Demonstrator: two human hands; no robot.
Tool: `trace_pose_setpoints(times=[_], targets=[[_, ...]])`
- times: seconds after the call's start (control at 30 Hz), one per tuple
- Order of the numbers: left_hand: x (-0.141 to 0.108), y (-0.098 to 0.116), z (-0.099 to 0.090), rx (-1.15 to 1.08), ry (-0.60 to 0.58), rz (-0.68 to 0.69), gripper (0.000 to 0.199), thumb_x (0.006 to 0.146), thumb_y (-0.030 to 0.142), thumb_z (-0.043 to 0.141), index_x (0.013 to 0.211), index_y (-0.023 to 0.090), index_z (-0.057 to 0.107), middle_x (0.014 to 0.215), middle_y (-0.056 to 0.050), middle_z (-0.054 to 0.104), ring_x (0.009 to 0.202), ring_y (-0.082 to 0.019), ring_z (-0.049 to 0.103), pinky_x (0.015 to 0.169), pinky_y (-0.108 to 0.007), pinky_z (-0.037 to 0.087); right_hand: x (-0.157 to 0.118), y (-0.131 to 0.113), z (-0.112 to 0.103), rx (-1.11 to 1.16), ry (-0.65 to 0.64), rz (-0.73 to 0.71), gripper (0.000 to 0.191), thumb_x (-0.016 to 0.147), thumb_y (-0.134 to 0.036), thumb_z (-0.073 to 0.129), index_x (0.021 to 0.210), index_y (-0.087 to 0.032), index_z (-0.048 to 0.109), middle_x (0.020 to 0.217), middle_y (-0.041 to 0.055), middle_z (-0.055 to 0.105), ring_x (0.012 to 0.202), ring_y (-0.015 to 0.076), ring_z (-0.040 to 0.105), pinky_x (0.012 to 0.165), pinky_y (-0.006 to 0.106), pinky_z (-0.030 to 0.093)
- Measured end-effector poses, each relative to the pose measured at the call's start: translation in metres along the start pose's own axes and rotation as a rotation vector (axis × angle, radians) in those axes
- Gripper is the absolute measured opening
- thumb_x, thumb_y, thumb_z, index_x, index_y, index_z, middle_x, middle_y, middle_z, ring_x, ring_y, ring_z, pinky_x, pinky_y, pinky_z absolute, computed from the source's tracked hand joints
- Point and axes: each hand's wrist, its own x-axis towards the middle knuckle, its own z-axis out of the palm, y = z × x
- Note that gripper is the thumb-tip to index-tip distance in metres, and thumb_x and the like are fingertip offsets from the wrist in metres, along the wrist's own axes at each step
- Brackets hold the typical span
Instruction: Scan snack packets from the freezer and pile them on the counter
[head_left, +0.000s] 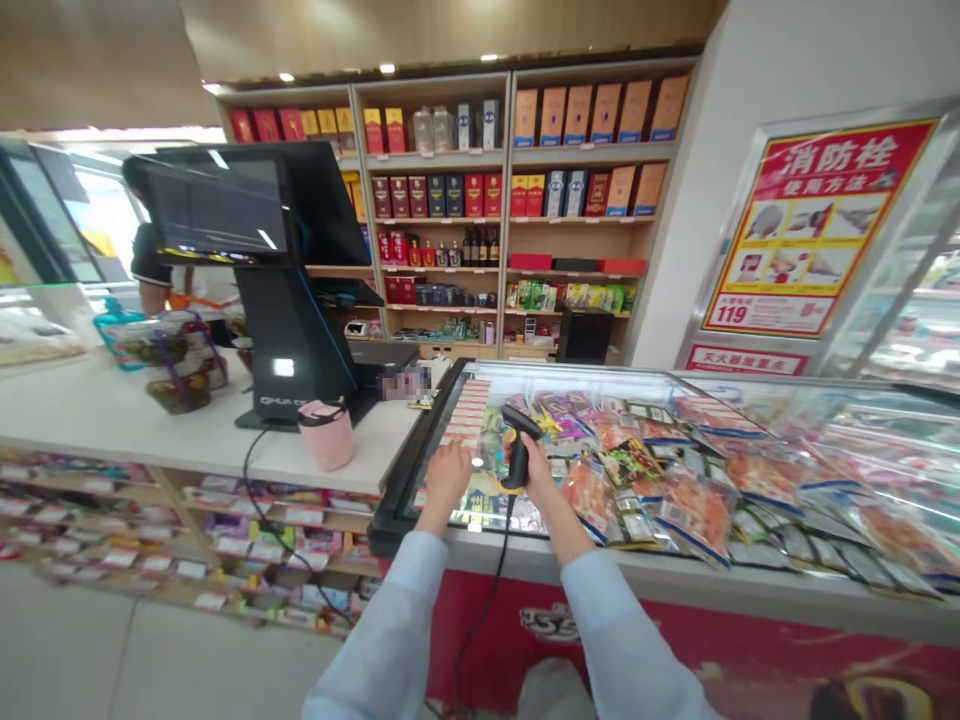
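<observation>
Because the white worktop (127,420) runs right beside the freezer, everything here sits within easy reach of the person: a pale pink tumbler (326,440) and a black touchscreen till terminal (292,340) stand on it to the left. Next along, the left hand (448,478) lies open and palm down on the glass lid of a black-rimmed chest freezer (391,520), grasping nothing. Just beside it, the right hand (541,478) clenches the grip of a black-and-yellow handheld barcode scanner (517,455). Its long axis stands nearly upright, with the head tipped over the glass, and its black cable (480,610) hangs down past the freezer's red front, tethering it. Further right, clear packets of orange dried snacks (694,515) lie under the glass, labels up for display.
</observation>
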Motion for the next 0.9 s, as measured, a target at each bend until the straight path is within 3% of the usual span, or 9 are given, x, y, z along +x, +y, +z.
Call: trace_pose_setpoints(times=[0.07,0.23,0.43,0.57,0.73,0.9], targets=[[0.0,-0.007,0.008,0.034,-0.016,-0.006,0.043,0.094,0.028,0.035,0.128,0.01,0.054,0.129,-0.016,0.06,0.119,-0.023,0.056,0.102,-0.036,0.04,0.008,0.014,-0.003,-0.092,0.057,0.026,0.041,0.07,-0.057,0.067,0.082,-0.021,0.053,0.056,-0.0011,0.06,0.05,0.0175,0.061,0.042,0.026,0.048],[-0.001,-0.007,0.02,0.061,-0.046,-0.007,0.044,0.093,0.029,0.037,0.129,0.013,0.055,0.135,-0.014,0.056,0.13,-0.028,0.046,0.108,-0.044,0.035,0.017,0.026,-0.011,-0.631,0.172,-0.04,0.039,0.085,-0.059,0.045,0.079,-0.021,0.054,0.061,0.0028,0.063,0.057,0.0196,0.065,0.051,0.028,0.051],[-0.005,-0.005,0.024,0.059,-0.049,-0.001,0.046,0.093,0.028,0.035,0.133,0.016,0.053,0.142,-0.011,0.05,0.135,-0.029,0.04,0.113,-0.05,0.029,0.017,0.002,-0.016,-1.135,0.197,-0.041,0.039,0.089,-0.044,0.047,0.082,-0.012,0.068,0.088,0.0205,0.071,0.101,0.0324,0.065,0.085,0.038,0.048],[-0.005,-0.006,0.019,0.059,-0.054,0.009,0.045,0.093,0.028,0.036,0.131,0.015,0.054,0.14,-0.012,0.052,0.134,-0.028,0.042,0.112,-0.049,0.029,0.005,-0.016,-0.017,-1.427,0.167,-0.029,0.043,0.09,-0.042,0.049,0.084,-0.007,0.073,0.098,0.0277,0.069,0.107,0.0364,0.062,0.092,0.041,0.043],[-0.007,-0.004,0.01,0.067,-0.075,0.009,0.041,0.093,0.026,0.037,0.128,0.015,0.056,0.138,-0.014,0.054,0.132,-0.027,0.044,0.11,-0.048,0.032,-0.008,-0.025,-0.014,-1.602,0.134,-0.047,0.045,0.092,-0.041,0.048,0.094,-0.004,0.073,0.102,0.0285,0.069,0.105,0.0349,0.064,0.09,0.039,0.044],[-0.006,0.004,0.001,0.08,-0.119,0.005,0.041,0.094,0.027,0.037,0.127,0.012,0.056,0.134,-0.017,0.056,0.129,-0.028,0.047,0.107,-0.047,0.034,-0.012,-0.029,-0.008,-1.613,0.117,-0.077,0.046,0.093,-0.042,0.049,0.092,-0.003,0.073,0.1,0.029,0.069,0.1,0.0352,0.066,0.087,0.04,0.046]])
